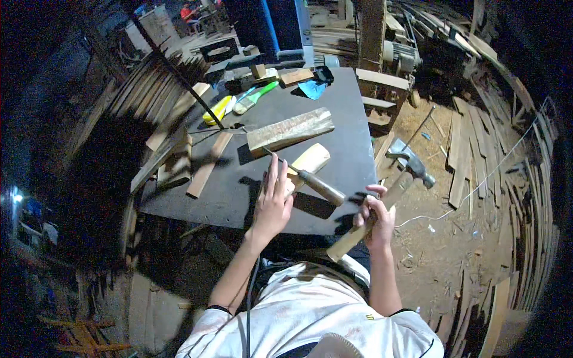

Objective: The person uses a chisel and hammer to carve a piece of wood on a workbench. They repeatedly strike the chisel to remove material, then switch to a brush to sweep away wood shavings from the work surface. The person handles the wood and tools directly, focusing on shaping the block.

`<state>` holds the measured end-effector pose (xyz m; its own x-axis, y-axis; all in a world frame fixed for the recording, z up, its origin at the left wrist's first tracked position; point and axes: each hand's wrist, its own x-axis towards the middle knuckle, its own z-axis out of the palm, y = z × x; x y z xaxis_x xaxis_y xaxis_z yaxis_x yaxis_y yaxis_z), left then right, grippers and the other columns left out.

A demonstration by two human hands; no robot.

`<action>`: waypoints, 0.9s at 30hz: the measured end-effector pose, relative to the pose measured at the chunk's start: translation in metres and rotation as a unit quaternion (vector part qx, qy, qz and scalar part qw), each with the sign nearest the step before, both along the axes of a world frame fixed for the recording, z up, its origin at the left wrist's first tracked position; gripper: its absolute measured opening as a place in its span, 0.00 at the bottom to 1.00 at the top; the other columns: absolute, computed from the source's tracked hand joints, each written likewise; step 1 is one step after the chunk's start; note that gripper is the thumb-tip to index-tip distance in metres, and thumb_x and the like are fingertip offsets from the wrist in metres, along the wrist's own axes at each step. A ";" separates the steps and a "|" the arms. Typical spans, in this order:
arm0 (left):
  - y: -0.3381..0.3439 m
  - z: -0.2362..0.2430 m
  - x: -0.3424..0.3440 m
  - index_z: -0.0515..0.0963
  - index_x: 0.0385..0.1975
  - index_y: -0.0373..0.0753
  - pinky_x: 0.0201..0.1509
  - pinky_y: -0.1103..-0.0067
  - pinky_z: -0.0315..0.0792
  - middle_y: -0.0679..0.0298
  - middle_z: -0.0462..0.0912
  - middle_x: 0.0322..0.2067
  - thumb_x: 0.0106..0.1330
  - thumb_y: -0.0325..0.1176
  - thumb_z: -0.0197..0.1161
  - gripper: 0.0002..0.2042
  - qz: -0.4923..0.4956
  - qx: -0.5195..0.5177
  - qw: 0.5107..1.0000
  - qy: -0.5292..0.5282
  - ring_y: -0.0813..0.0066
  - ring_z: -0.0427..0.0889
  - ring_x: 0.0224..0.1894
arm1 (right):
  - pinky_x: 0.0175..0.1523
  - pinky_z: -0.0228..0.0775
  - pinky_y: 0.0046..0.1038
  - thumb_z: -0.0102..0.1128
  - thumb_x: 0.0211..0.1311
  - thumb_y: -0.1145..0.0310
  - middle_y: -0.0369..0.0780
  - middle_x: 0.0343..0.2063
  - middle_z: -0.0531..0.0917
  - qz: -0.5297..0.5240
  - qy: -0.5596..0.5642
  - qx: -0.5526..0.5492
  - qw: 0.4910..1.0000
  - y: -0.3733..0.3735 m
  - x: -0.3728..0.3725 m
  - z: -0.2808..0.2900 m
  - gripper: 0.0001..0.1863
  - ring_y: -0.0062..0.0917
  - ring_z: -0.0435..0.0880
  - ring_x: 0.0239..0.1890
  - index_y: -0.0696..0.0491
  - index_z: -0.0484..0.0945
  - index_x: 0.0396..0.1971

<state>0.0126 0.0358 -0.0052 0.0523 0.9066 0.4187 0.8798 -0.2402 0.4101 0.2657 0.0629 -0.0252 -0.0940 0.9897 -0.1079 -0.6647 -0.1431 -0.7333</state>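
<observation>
My right hand [376, 219] is wrapped round the wooden handle of a claw hammer [401, 185], raised at the table's right edge with its metal head up and to the right. My left hand [271, 200] has its fingers stretched out over a short pale wood piece [313, 158], partly hiding it. A chisel [322, 188] with a wooden handle slants across that piece; its thin blade passes by my left fingertips. Whether those fingers press on the blade is hard to tell. Just beyond lies a longer rough wood block [290, 129].
On the dark table [233, 206] lie a flat wood strip [210, 164], a yellow tool [219, 110], a green-handled brush [256, 98] and a blue scrap [313, 89]. Stacked boards [143, 98] stand left; planks [471, 149] and a white cord [456, 210] lie right. A person [190, 14] sits far off.
</observation>
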 end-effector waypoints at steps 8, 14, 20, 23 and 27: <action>-0.002 -0.006 0.010 0.48 0.74 0.37 0.70 0.59 0.60 0.42 0.51 0.72 0.58 0.22 0.63 0.43 0.087 -0.002 0.996 0.015 0.42 0.64 0.67 | 0.43 0.78 0.28 0.58 0.57 0.74 0.45 0.59 0.76 0.103 -0.171 0.077 0.977 -0.003 -0.009 0.015 0.20 0.27 0.86 0.38 0.62 0.76 0.51; 0.003 0.005 0.009 0.36 0.75 0.38 0.76 0.58 0.48 0.31 0.43 0.71 0.63 0.25 0.63 0.47 0.044 -0.072 0.991 -0.107 0.36 0.48 0.74 | 0.49 0.76 0.28 0.59 0.55 0.76 0.43 0.43 0.85 0.148 -0.223 0.043 0.962 0.007 0.000 0.016 0.15 0.24 0.85 0.40 0.62 0.81 0.43; -0.016 0.025 0.025 0.41 0.75 0.35 0.75 0.63 0.54 0.34 0.46 0.72 0.59 0.26 0.69 0.49 0.014 -0.086 0.982 -0.167 0.40 0.51 0.74 | 0.43 0.80 0.27 0.56 0.52 0.77 0.45 0.39 0.85 0.165 -0.289 0.087 0.939 0.004 -0.006 0.012 0.26 0.27 0.87 0.35 0.65 0.75 0.55; -0.021 0.019 0.038 0.49 0.73 0.34 0.72 0.61 0.61 0.35 0.49 0.71 0.56 0.27 0.72 0.47 -0.010 -0.045 0.981 -0.187 0.38 0.56 0.72 | 0.43 0.80 0.28 0.56 0.51 0.81 0.46 0.43 0.85 0.199 -0.277 0.095 0.935 0.006 -0.004 0.012 0.31 0.29 0.87 0.35 0.66 0.70 0.60; -0.018 0.007 0.041 0.54 0.71 0.32 0.62 0.61 0.74 0.39 0.61 0.68 0.58 0.23 0.68 0.41 -0.076 -0.059 0.921 -0.378 0.44 0.68 0.66 | 0.46 0.81 0.29 0.55 0.52 0.80 0.46 0.45 0.84 0.170 -0.301 0.152 0.926 0.005 -0.003 -0.001 0.33 0.28 0.87 0.38 0.65 0.67 0.64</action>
<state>0.0537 0.0176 0.0014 -0.0846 0.9542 0.2869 0.2913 -0.2516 0.9229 0.2631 0.0684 -0.0266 -0.4190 0.9073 0.0356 -0.0760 0.0040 -0.9971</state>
